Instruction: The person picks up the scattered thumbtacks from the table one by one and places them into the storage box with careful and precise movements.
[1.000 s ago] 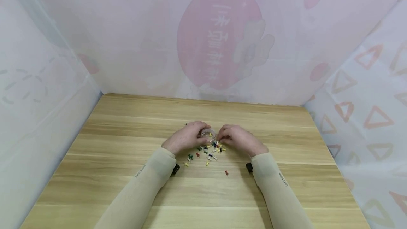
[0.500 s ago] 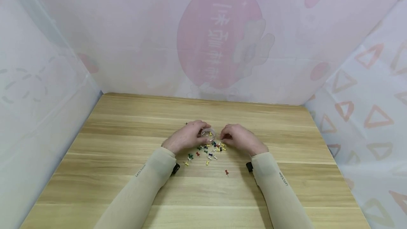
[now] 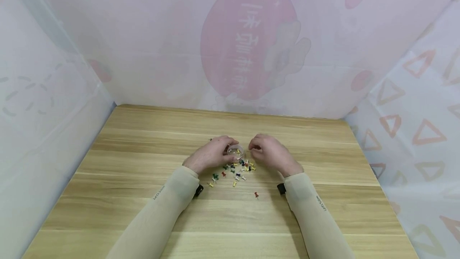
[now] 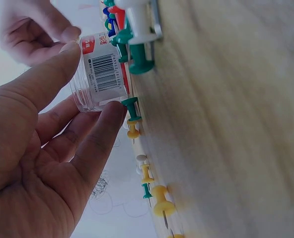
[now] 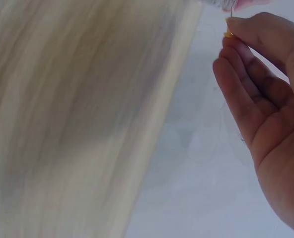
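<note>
A clear plastic jar with a barcode label (image 4: pixel 105 72) stands upright on the table, with a few push pins visible inside. My left hand (image 3: pixel 213 154) grips the jar from its left side, thumb and fingers around the wall. To the right of the jar's mouth, my right hand (image 3: pixel 270 153) pinches a yellow push pin (image 5: pixel 228 34) between thumb and forefinger, its needle pointing toward the jar. In front of the jar lie several loose push pins (image 3: pixel 238 175) in white, green, blue, red and yellow.
A lone red push pin (image 3: pixel 256 195) lies nearer the front of the wooden table (image 3: pixel 223 223). Another dark pin (image 3: pixel 211 139) is partly seen behind my left hand. Printed white sheets (image 3: pixel 172 71) close off the table's back and sides.
My right hand has drawn back a little from the pins by the jar and risen, with the yellow push pin now visible in its fingers. The left hand and jar stay put.
</note>
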